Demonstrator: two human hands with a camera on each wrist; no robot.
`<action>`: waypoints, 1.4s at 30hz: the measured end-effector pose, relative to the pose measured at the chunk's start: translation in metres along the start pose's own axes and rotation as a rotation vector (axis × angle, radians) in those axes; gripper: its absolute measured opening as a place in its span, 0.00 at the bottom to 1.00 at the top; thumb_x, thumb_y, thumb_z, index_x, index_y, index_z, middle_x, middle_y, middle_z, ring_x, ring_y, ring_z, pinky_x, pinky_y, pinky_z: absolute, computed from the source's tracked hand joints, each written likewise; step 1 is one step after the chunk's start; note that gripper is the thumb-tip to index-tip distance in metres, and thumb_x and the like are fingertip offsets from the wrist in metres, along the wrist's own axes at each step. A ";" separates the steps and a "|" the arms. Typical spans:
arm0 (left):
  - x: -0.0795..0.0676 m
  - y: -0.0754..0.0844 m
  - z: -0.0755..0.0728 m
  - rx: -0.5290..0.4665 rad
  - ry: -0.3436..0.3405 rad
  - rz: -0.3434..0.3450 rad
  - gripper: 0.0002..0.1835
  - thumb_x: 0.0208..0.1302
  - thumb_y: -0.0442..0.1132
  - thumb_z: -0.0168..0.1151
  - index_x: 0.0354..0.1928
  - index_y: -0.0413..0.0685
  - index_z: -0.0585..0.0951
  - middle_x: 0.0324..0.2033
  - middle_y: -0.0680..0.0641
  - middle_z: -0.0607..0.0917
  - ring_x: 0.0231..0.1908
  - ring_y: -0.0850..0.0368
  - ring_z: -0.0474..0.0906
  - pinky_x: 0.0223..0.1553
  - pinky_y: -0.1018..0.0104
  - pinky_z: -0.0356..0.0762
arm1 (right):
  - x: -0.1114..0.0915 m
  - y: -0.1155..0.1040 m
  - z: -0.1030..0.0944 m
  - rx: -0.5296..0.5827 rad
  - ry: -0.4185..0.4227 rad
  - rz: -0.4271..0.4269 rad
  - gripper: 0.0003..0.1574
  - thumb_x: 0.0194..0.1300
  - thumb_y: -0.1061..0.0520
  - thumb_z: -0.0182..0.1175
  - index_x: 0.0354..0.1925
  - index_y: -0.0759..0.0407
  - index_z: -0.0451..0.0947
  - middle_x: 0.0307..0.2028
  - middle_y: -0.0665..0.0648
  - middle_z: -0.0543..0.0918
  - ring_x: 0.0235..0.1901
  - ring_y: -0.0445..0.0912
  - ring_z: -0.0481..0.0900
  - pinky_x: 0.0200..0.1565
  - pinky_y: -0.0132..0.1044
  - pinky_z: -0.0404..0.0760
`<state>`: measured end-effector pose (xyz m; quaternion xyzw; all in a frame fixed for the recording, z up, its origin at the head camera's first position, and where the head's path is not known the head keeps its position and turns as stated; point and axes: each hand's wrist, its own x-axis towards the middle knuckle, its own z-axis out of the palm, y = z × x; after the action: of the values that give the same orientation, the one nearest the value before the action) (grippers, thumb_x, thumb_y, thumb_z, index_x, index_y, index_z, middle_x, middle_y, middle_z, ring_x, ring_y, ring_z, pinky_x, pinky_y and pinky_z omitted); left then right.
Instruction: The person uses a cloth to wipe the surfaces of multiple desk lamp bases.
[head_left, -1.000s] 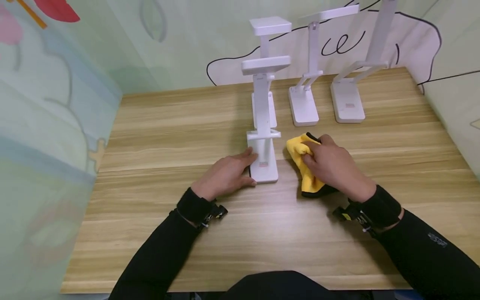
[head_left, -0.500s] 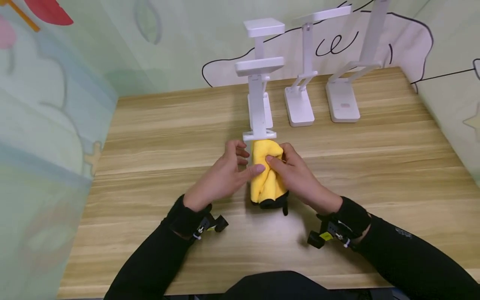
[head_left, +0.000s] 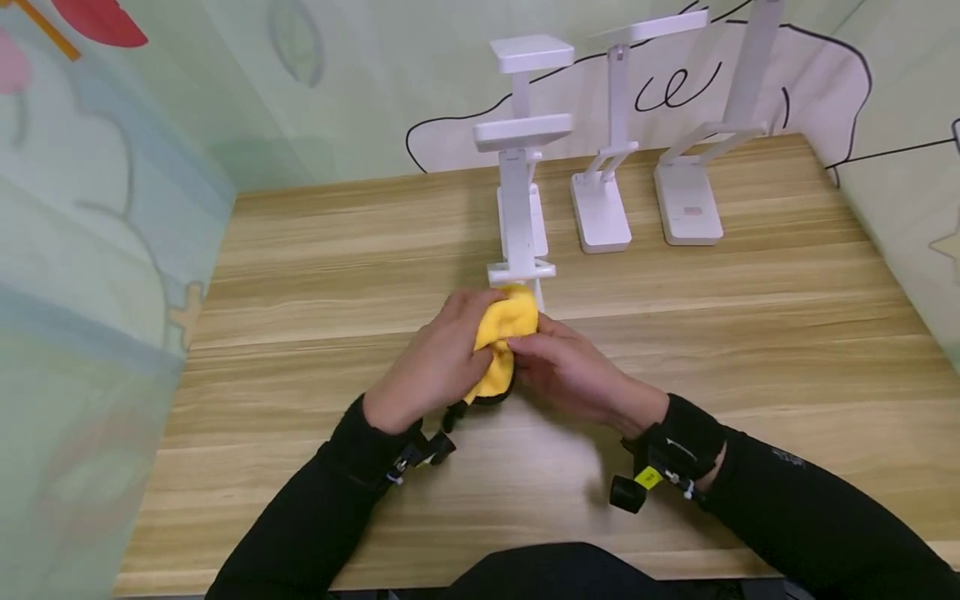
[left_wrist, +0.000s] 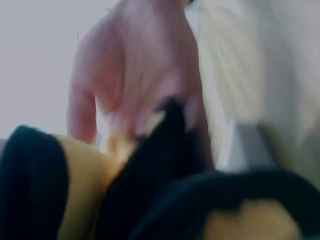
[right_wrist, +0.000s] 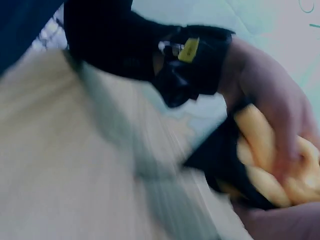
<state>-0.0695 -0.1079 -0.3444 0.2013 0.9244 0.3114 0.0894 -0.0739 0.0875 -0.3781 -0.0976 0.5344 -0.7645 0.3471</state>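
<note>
A yellow cleaning cloth (head_left: 508, 317) with black edging is bunched between both hands over the base of the nearest white desk lamp (head_left: 516, 212). From the left, my left hand (head_left: 431, 358) grips the cloth, its thumb lying across the front. My right hand (head_left: 581, 375) pinches the cloth's right side, thumb on top. Hands and cloth hide most of the lamp base. The left wrist view has the cloth (left_wrist: 82, 185) blurred in front of the left hand (left_wrist: 145, 65). In the right wrist view, the left hand (right_wrist: 275, 90) holds the folded cloth (right_wrist: 260, 135).
Behind the nearest lamp stands another white lamp (head_left: 532, 54). Two more, a middle lamp (head_left: 602, 212) and a right lamp (head_left: 688, 204), stand along the back of the wooden table (head_left: 337, 275). A printed wall (head_left: 345, 100) borders the table behind and at the sides.
My right hand has brought the cloth leftward onto the nearest lamp's base. My left hand has left the base and taken hold of the cloth, now turned and more bunched.
</note>
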 end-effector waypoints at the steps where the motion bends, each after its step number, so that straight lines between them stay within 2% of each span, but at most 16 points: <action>1: 0.000 -0.004 -0.005 0.043 0.004 -0.007 0.30 0.61 0.35 0.58 0.66 0.56 0.67 0.59 0.44 0.71 0.51 0.52 0.71 0.46 0.52 0.77 | -0.001 -0.001 -0.006 -0.085 -0.002 -0.001 0.27 0.74 0.56 0.48 0.66 0.63 0.60 0.59 0.64 0.72 0.56 0.53 0.73 0.59 0.47 0.73; 3: 0.000 -0.012 -0.015 0.143 0.029 -0.036 0.26 0.59 0.35 0.59 0.62 0.55 0.73 0.58 0.45 0.76 0.53 0.53 0.72 0.45 0.51 0.78 | -0.004 -0.005 -0.020 -0.288 0.051 -0.018 0.26 0.73 0.53 0.52 0.62 0.66 0.66 0.56 0.66 0.77 0.53 0.54 0.77 0.56 0.49 0.77; 6: -0.001 -0.025 -0.029 0.278 0.093 -0.122 0.25 0.58 0.33 0.59 0.60 0.53 0.77 0.56 0.43 0.78 0.48 0.48 0.76 0.38 0.49 0.80 | -0.007 -0.011 -0.042 -0.629 0.216 -0.086 0.22 0.71 0.51 0.56 0.56 0.64 0.75 0.47 0.65 0.84 0.44 0.53 0.83 0.46 0.51 0.82; 9: -0.001 -0.031 -0.033 0.362 0.127 -0.166 0.27 0.57 0.30 0.59 0.62 0.52 0.76 0.59 0.39 0.75 0.45 0.41 0.78 0.32 0.47 0.81 | -0.005 -0.013 -0.059 -0.957 0.295 -0.167 0.24 0.69 0.51 0.58 0.58 0.63 0.75 0.39 0.62 0.84 0.37 0.51 0.81 0.41 0.49 0.81; 12: 0.004 -0.028 -0.024 0.390 0.102 -0.119 0.30 0.54 0.28 0.59 0.62 0.54 0.76 0.62 0.39 0.73 0.47 0.38 0.76 0.31 0.48 0.81 | 0.001 -0.010 -0.066 -1.239 0.248 -0.166 0.40 0.64 0.43 0.62 0.67 0.62 0.66 0.40 0.58 0.80 0.36 0.48 0.76 0.38 0.44 0.78; 15: 0.011 -0.022 -0.007 0.421 0.076 -0.023 0.31 0.52 0.30 0.62 0.61 0.55 0.77 0.63 0.39 0.73 0.46 0.38 0.75 0.32 0.50 0.81 | 0.009 -0.003 -0.064 -1.382 0.140 -0.105 0.58 0.58 0.31 0.63 0.73 0.58 0.54 0.43 0.57 0.75 0.37 0.48 0.73 0.37 0.42 0.76; 18: 0.022 -0.020 0.010 0.487 0.057 0.094 0.29 0.54 0.33 0.64 0.61 0.53 0.77 0.62 0.40 0.74 0.46 0.39 0.74 0.36 0.50 0.81 | 0.013 0.001 -0.062 -1.461 0.098 -0.075 0.65 0.52 0.25 0.63 0.74 0.57 0.52 0.44 0.57 0.74 0.37 0.48 0.72 0.37 0.42 0.75; 21: 0.033 -0.022 0.021 0.564 0.016 0.183 0.26 0.59 0.38 0.62 0.61 0.51 0.77 0.62 0.41 0.75 0.50 0.40 0.73 0.42 0.50 0.80 | 0.014 0.004 -0.062 -1.504 0.087 -0.083 0.65 0.50 0.27 0.65 0.74 0.58 0.53 0.45 0.57 0.75 0.37 0.49 0.73 0.39 0.45 0.77; 23: 0.039 -0.024 0.023 0.583 -0.034 0.210 0.26 0.61 0.43 0.62 0.62 0.51 0.76 0.63 0.42 0.74 0.51 0.42 0.73 0.47 0.52 0.78 | 0.014 0.004 -0.062 -1.525 0.079 -0.094 0.65 0.50 0.28 0.66 0.73 0.59 0.54 0.46 0.58 0.76 0.37 0.49 0.74 0.40 0.45 0.78; 26: 0.044 -0.027 0.021 0.549 -0.099 0.224 0.30 0.58 0.51 0.63 0.63 0.51 0.75 0.64 0.42 0.73 0.50 0.45 0.72 0.52 0.54 0.74 | 0.014 0.004 -0.063 -1.550 0.064 -0.118 0.64 0.52 0.29 0.66 0.73 0.59 0.54 0.45 0.58 0.76 0.36 0.48 0.74 0.39 0.45 0.78; 29: 0.047 -0.028 0.021 0.506 -0.113 0.252 0.31 0.58 0.53 0.64 0.62 0.49 0.76 0.64 0.40 0.73 0.46 0.48 0.75 0.55 0.54 0.71 | 0.012 0.003 -0.065 -1.566 0.063 -0.134 0.62 0.52 0.30 0.66 0.73 0.60 0.55 0.43 0.57 0.76 0.34 0.48 0.74 0.37 0.44 0.78; 32: 0.048 -0.028 0.024 0.492 -0.073 0.237 0.27 0.59 0.48 0.65 0.60 0.49 0.78 0.62 0.40 0.76 0.42 0.49 0.79 0.53 0.56 0.74 | 0.010 0.002 -0.065 -1.580 0.064 -0.142 0.62 0.52 0.30 0.66 0.72 0.61 0.55 0.43 0.57 0.77 0.35 0.48 0.75 0.38 0.44 0.79; 35: 0.047 -0.028 0.026 0.483 -0.031 0.166 0.23 0.58 0.40 0.65 0.58 0.51 0.80 0.60 0.43 0.78 0.39 0.49 0.80 0.43 0.58 0.80 | 0.011 0.001 -0.065 -1.594 0.058 -0.132 0.63 0.53 0.30 0.66 0.73 0.62 0.55 0.46 0.60 0.78 0.39 0.50 0.77 0.41 0.47 0.80; 38: 0.046 -0.032 0.023 0.459 -0.016 0.111 0.20 0.57 0.36 0.65 0.54 0.51 0.83 0.55 0.44 0.82 0.36 0.48 0.81 0.35 0.57 0.81 | 0.012 0.002 -0.064 -1.604 0.055 -0.117 0.62 0.53 0.29 0.65 0.73 0.61 0.55 0.51 0.63 0.78 0.45 0.53 0.78 0.45 0.50 0.80; 40: 0.045 -0.038 0.018 0.448 0.000 0.077 0.12 0.57 0.34 0.63 0.44 0.49 0.85 0.44 0.45 0.87 0.33 0.50 0.81 0.33 0.57 0.81 | 0.012 0.003 -0.065 -1.611 0.058 -0.117 0.62 0.53 0.29 0.65 0.73 0.61 0.55 0.53 0.64 0.77 0.47 0.54 0.78 0.47 0.51 0.80; 42: 0.042 -0.046 0.012 0.445 0.019 0.033 0.06 0.58 0.32 0.61 0.35 0.49 0.85 0.32 0.48 0.85 0.28 0.53 0.78 0.30 0.58 0.78 | 0.012 0.004 -0.065 -1.614 0.061 -0.124 0.62 0.53 0.29 0.65 0.73 0.61 0.55 0.52 0.65 0.77 0.46 0.54 0.78 0.46 0.51 0.80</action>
<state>-0.1188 -0.1169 -0.3833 0.2283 0.9677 0.1030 0.0290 -0.1154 0.1277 -0.4107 -0.3266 0.9241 -0.1637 0.1119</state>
